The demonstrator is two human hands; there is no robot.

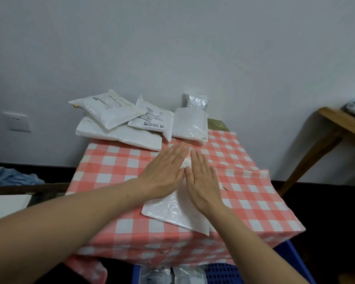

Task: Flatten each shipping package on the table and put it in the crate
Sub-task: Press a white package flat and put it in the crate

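A white plastic shipping package lies flat in the middle of the table with the pink checked cloth. My left hand and my right hand press on it side by side, fingers straight and pointing away from me. Several more white packages sit at the table's far edge: a labelled pile at the left and a plain bag at the right. A blue crate stands on the floor below the table's near edge, with flat packages inside.
A wooden table stands at the right by the wall. At the left are blue cloth and a white sheet on a low surface. The grey wall runs close behind the table.
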